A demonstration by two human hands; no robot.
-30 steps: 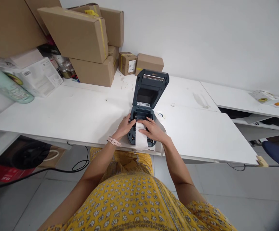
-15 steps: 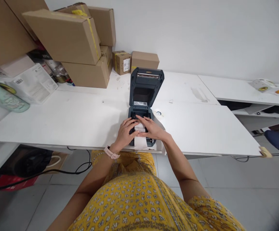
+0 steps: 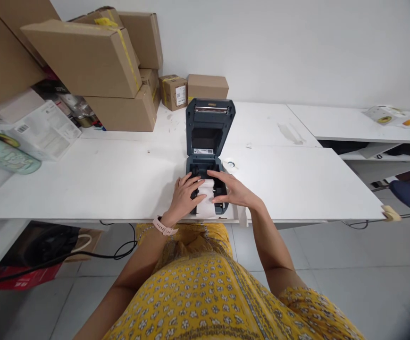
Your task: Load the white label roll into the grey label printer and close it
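Note:
A dark label printer (image 3: 210, 125) stands at the table's front edge with its lid tipped up and back. Inside it lies a white label roll (image 3: 205, 192), and its paper strip hangs forward toward the edge. My left hand (image 3: 183, 196) rests on the printer's left side, fingers spread, the tips touching the roll's left part. On the other side, my right hand (image 3: 235, 191) hovers over the printer's right rim with thumb and fingers apart. Whether its fingertips touch anything is hard to see.
Cardboard boxes (image 3: 80, 61) are stacked at the back left, with a small taped box (image 3: 173, 92) beside them. A mint bottle (image 3: 8, 153) lies at the far left. Just right of the printer is a small round sticker piece (image 3: 230, 164). A loose paper strip (image 3: 242, 216) hangs over the edge.
My right hand has drawn back to the right and its fingers have spread, baring more of the label roll. My left hand stays nearly in place. The view has shifted slightly.

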